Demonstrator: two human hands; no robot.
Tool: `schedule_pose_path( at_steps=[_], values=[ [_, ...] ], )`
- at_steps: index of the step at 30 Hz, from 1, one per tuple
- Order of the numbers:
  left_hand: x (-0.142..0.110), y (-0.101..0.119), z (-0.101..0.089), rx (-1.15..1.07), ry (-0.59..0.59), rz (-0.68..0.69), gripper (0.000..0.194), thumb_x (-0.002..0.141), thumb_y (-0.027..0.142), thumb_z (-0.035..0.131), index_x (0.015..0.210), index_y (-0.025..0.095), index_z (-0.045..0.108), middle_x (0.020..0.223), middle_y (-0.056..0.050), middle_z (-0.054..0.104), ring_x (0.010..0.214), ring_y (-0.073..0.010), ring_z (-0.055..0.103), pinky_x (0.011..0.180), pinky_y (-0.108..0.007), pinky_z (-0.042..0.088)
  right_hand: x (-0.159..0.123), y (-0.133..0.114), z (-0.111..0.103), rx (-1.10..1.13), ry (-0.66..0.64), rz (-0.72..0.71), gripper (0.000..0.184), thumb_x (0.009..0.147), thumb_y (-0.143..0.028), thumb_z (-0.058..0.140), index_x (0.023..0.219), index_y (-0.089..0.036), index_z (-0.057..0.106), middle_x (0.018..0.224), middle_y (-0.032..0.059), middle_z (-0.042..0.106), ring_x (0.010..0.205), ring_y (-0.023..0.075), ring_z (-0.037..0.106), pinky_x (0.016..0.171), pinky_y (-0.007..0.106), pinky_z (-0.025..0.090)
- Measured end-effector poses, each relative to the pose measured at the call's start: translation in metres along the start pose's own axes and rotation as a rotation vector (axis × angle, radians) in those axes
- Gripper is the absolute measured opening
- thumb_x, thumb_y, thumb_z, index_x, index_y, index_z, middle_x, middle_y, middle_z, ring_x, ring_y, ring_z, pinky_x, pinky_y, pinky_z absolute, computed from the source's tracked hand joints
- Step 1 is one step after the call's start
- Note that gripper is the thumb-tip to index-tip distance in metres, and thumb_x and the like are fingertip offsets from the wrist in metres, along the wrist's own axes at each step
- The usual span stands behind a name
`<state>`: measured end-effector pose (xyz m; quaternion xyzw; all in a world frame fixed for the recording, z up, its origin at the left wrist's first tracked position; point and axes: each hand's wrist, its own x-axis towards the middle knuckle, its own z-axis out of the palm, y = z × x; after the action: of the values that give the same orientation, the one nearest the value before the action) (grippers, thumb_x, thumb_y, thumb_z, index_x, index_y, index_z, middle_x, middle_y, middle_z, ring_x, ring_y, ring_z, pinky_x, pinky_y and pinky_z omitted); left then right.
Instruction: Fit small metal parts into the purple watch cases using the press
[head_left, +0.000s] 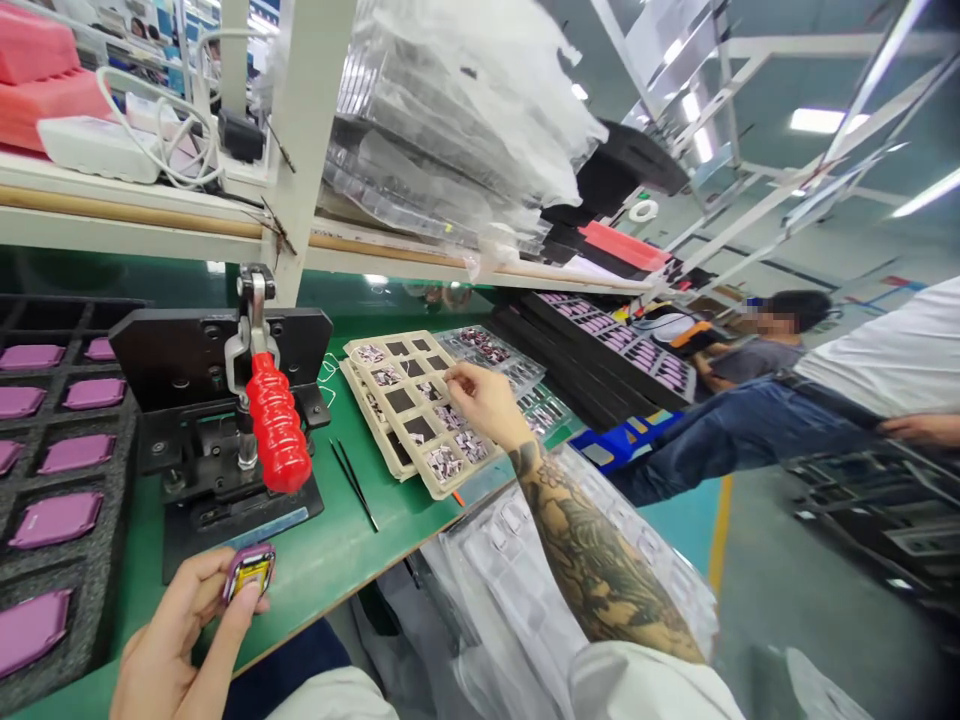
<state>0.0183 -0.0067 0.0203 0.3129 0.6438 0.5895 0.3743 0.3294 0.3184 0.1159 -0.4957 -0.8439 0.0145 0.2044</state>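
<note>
**Left hand found grasping device; right hand found at compartment tray**

A purple-rimmed handheld device (249, 574) with a yellow face is clasped in the left hand (176, 640), between thumb and fingers, and is raised just above the near edge of the green workbench (322, 565). The face is left uncovered, apparently so that it can be seen. The right hand (487, 400) is positioned over a beige compartment tray (386, 450), with its fingertips (450, 373) brought down among small printed foil pieces (446, 462). Whether a piece is gripped cannot be determined from this view. The tray is placed ahead of the right hand and within its immediate reach, which appears to be why it lies at the bench front. Fine black tweezers (354, 485) are laid just beside the tray, on the left-hand side. A red-handled toggle press (277, 425) is mounted ahead of the left hand, and a black foam tray (120, 440) holding purple items is set to its left. A clear plastic bag (517, 590) of packaged pieces is hung below the bench edge, under the right forearm.
</note>
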Motion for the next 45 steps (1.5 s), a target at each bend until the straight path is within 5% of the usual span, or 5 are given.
schedule_pose_path(
  at_steps=[8,18,26,40,45],
  values=[
    [0.013,0.01,-0.014,0.274,-0.197,0.256,0.025,0.106,0.045,0.073,0.117,0.026,0.086,0.108,-0.006,0.082,0.09,-0.0218,0.075,0.082,-0.029,0.061,-0.078,-0.096,0.003,0.342,0.353,-0.166,0.009,0.103,-0.027,0.076,0.108,-0.027,0.084,0.098,0.0025,0.083,0.082,0.0203,0.075,0.081,0.036,0.059],
    [0.011,0.016,-0.01,0.281,-0.165,0.266,0.02,0.112,0.035,0.067,0.123,0.025,0.081,0.117,-0.005,0.084,0.101,-0.0206,0.078,0.091,-0.03,0.058,-0.118,-0.223,0.079,1.139,0.007,-0.019,0.012,0.107,-0.03,0.074,0.098,-0.025,0.079,0.087,0.0028,0.073,0.078,0.0188,0.066,0.069,0.032,0.055],
    [0.011,0.022,-0.008,0.291,-0.199,0.291,0.017,0.113,0.032,0.064,0.115,0.022,0.078,0.107,-0.004,0.08,0.092,-0.0174,0.074,0.085,-0.027,0.055,-0.109,-0.232,0.082,1.067,-0.112,-0.226,0.011,0.101,-0.019,0.08,0.101,-0.028,0.085,0.093,0.0031,0.074,0.085,0.0187,0.069,0.077,0.034,0.061],
    [0.011,0.023,-0.009,0.273,-0.216,0.336,0.012,0.11,0.025,0.066,0.107,0.02,0.076,0.093,-0.002,0.074,0.083,-0.0159,0.066,0.078,-0.027,0.05,-0.101,-0.227,0.076,1.105,-0.232,-0.249,0.009,0.101,-0.019,0.081,0.095,-0.025,0.083,0.088,0.0018,0.073,0.083,0.018,0.069,0.077,0.033,0.059],
    [0.01,0.018,-0.013,0.128,-0.191,0.246,0.019,0.113,0.034,0.063,0.111,0.019,0.075,0.095,-0.002,0.075,0.082,-0.0154,0.066,0.077,-0.026,0.05,-0.11,-0.226,0.082,0.93,-0.15,-0.474,0.03,0.102,-0.036,0.085,0.128,-0.022,0.08,0.114,0.0098,0.077,0.101,0.0227,0.075,0.088,0.038,0.064]
  ],
)
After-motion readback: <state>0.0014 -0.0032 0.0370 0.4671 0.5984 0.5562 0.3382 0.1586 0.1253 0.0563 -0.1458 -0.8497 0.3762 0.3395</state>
